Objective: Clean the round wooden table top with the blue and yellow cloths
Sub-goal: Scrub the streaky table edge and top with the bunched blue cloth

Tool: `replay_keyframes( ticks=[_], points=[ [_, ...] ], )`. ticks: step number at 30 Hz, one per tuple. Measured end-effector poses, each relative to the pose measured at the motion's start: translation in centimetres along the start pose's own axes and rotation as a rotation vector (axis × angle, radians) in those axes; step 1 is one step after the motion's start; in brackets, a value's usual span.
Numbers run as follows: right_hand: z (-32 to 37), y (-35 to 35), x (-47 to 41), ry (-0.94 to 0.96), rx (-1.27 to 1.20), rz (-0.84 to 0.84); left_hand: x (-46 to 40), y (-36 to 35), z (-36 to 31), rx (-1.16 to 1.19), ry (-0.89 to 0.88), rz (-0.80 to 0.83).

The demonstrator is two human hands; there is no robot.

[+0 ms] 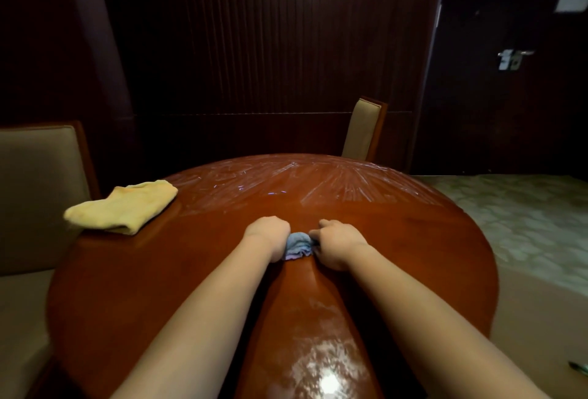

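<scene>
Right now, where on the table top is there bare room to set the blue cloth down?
Bare wood lies right of the right hand, out to the table rim, and between the yellow cloth and left hand. The middle is crowded: both hands grip the blue cloth.

bare table top [366, 223] lies ahead and right of the hands [270, 233]; folded yellow cloth [122, 206] obstructs the far left.

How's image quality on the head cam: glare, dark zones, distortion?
Head view: a strong glare spot on the table top at the near edge; streaky reflections across its far side; the wall and door behind are nearly black; wide-angle bulge stretches both forearms; both hands and the blue cloth are slightly soft.
</scene>
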State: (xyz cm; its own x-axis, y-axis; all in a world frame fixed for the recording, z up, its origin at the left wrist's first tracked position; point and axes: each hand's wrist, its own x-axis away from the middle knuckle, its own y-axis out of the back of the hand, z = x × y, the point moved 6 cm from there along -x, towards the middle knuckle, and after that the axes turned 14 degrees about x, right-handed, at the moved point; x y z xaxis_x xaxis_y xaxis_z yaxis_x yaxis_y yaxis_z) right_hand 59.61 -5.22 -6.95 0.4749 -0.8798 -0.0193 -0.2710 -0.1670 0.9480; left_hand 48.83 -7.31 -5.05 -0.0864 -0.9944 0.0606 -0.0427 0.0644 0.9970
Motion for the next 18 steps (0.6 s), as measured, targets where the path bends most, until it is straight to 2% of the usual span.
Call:
replay_keyframes(
  ticks=[10,18],
  points=[
    [-1.2,-0.3,7.7,-0.025,-0.001,-0.012,5.0,-0.4,-5.0,0.008,-0.055,-0.023],
    [-6.1,-1.9,11.3,-0.118,0.021,-0.005,4.5,-0.5,-10.9,0.042,-0.135,-0.016]
  ],
)
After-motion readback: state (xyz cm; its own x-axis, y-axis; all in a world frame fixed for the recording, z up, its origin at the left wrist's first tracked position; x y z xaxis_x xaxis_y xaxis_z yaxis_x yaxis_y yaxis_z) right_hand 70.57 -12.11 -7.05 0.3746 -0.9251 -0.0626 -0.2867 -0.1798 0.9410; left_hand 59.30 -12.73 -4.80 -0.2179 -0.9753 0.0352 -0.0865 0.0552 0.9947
